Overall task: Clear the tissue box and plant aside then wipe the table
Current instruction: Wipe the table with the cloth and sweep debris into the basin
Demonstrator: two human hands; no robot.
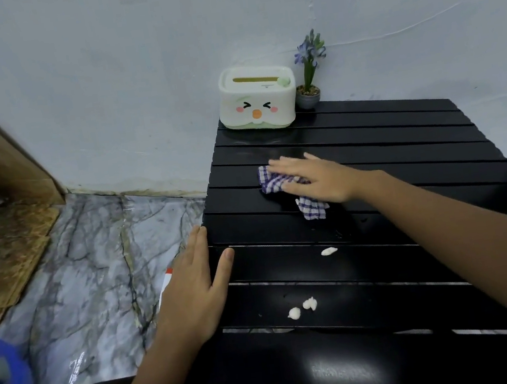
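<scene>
Right hand [313, 179] presses flat, fingers straight, on soft limp cloth [280, 184] mid-bench [402, 143]; left hand [194, 286], grip relaxed, holds nothing; cloth likely bunches, so press its middle.

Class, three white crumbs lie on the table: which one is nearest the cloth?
The lone crumb, just below the cloth; the other two crumbs sit paired, nearer the camera.

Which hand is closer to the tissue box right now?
Right. The right hand presses the cloth mid-table, just in front of the tissue box. The left hand rests at the table's left edge, farther back.
</scene>
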